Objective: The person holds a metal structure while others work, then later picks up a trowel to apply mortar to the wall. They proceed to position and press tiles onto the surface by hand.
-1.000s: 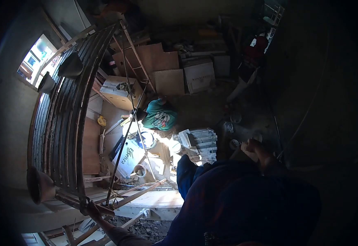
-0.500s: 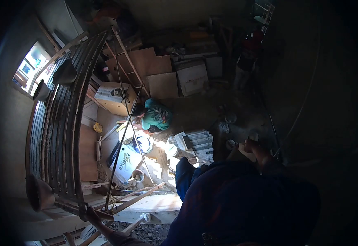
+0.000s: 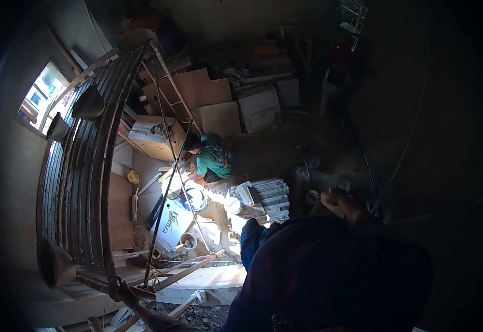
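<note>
At the lower left, my left hand [image 3: 120,290] is closed round the corner of the scaffold frame [image 3: 111,265], beside the platform of long slats [image 3: 86,182]. To the right of my dark blue clothing, my right hand [image 3: 338,197] is closed on the upper edge of a pale brown, flat-sided object [image 3: 321,207], which is partly hidden by my body. A dark bowl-shaped container [image 3: 56,263] stands near the platform's lower end.
Below, a person in a green shirt [image 3: 215,157] crouches by a bucket [image 3: 196,199]. Stacked grey pieces [image 3: 269,198], an Essenza box [image 3: 172,224] and a large carton [image 3: 155,135] lie around. Another person [image 3: 335,77] stands at the upper right. Thin crossed braces [image 3: 166,182] rise beside the platform.
The view has shifted slightly. The person in green has moved a little, and the far person at the upper right has changed posture. Both my hands keep their holds.
</note>
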Motion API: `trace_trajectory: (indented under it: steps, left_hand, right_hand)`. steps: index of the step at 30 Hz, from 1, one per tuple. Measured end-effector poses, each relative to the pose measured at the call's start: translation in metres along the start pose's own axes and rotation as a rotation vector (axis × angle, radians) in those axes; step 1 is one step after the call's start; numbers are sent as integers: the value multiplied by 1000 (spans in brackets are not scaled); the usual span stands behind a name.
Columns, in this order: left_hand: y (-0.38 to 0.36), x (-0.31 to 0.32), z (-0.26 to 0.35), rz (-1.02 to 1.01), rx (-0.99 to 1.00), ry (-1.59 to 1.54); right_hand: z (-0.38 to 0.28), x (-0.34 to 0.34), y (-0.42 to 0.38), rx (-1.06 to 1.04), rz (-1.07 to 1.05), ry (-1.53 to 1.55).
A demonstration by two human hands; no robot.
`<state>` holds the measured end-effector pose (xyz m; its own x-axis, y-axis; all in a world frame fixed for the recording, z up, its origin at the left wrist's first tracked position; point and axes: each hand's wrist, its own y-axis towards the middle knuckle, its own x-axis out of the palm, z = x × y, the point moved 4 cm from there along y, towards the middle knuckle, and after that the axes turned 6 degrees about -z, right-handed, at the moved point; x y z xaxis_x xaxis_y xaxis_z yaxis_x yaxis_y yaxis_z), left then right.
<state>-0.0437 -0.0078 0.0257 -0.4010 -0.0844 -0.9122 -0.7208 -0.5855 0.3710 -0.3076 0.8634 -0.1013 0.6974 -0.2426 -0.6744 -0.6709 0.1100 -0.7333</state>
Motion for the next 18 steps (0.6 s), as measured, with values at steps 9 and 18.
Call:
trace_trajectory:
  steps: [9, 18]
  left_hand:
    - [1, 9, -13, -53, -104, -3]
    - [-3, 17, -23, -79, -181, -162]
  right_hand:
    - [-8, -3, 13, 16, 38, -37]
    - [-3, 9, 28, -24, 11, -43]
